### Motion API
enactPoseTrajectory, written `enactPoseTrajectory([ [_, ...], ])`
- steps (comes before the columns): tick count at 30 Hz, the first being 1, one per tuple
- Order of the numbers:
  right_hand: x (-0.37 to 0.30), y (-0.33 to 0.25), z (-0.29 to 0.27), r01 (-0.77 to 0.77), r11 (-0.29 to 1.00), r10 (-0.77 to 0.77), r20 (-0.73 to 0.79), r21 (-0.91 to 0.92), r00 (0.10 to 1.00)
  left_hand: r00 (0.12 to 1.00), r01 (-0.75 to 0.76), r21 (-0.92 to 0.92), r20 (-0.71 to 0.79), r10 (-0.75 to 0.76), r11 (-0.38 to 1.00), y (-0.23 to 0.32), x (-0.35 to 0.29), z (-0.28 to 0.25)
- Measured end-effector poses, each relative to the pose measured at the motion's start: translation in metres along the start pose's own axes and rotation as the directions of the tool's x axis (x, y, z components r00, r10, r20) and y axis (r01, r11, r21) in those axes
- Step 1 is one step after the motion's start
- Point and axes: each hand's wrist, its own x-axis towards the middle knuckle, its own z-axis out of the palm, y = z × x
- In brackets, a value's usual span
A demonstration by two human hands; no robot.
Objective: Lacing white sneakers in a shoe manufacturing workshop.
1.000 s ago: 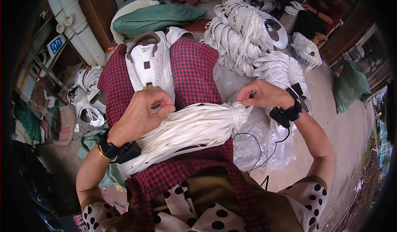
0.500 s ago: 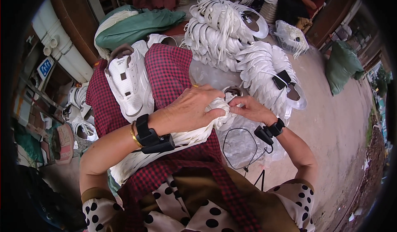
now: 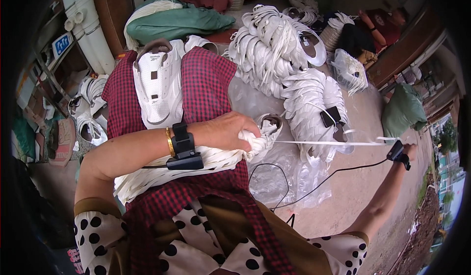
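My left hand [image 3: 229, 132] is closed round a thick bundle of white shoelaces [image 3: 196, 169] lying across my lap. Just past its fingers sits a white shoe upper [image 3: 269, 136] with a dark lining, touching the bundle. Far out to the right, my right hand [image 3: 410, 152] is closed and partly hidden behind its black wrist device. One white shoelace [image 3: 328, 142] runs taut from the bundle to it. A white sneaker upper [image 3: 159, 86] rests on the red-and-black checked cloth over my knees, toe toward me.
Stacked white shoe uppers [image 3: 267, 47] stand ahead, with another row [image 3: 314, 96] nearer. A clear plastic sheet [image 3: 304, 179] covers part of the floor. A black cable [image 3: 338, 174] trails to my right wrist. Green sacks [image 3: 189, 22] lie behind. A seated person [image 3: 385, 27] is at the far right.
My right hand has swung far out to the right from beside my left hand, drawing a shoelace straight. My left hand keeps its hold on the bundle, slightly lower in view.
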Motion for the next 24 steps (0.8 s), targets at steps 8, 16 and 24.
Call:
enactPoseTrajectory([
  [8, -0.081, -0.095, 0.041, 0.282, 0.682, 0.062, 0.438, -0.675, 0.897, 0.970, -0.030, 0.193, -0.232, 0.075, 0.981, 0.030, 0.001, -0.016],
  [16, -0.446, -0.184, 0.305, 0.312, 0.943, 0.110, 0.994, -0.113, 0.026, 0.832, -0.226, -0.079, -0.534, 0.150, 0.971, 0.067, -0.011, -0.055],
  [24, -0.473, -0.216, 0.376, 0.419, 0.894, -0.153, 0.987, 0.156, -0.042, 0.809, -0.032, -0.263, -0.574, -0.129, 0.964, 0.061, -0.103, -0.106],
])
